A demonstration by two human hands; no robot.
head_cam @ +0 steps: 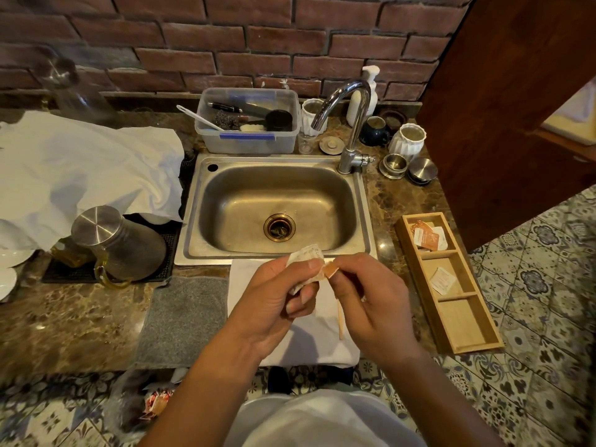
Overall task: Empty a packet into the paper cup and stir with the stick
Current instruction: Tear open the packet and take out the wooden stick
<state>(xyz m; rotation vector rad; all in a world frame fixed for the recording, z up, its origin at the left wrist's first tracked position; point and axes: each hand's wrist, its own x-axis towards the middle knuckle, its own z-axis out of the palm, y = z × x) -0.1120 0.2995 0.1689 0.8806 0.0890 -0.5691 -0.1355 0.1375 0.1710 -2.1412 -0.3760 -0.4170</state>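
Note:
Both my hands hold one small white and orange packet [308, 257] above a white cloth [309, 340] in front of the sink. My left hand [274, 298] pinches the packet's white body. My right hand [371, 295] grips its orange corner between thumb and fingers. A thin wooden stick [340, 321] lies on the cloth under my right hand, partly hidden by it. No paper cup shows in view; my hands may cover it.
A steel sink [193, 221] with a tap [350, 124] lies just behind. A wooden tray [451, 285] with more packets sits right. A grey mat [183, 321], an overturned steel jug [119, 243] and a white sheet [80, 169] are left.

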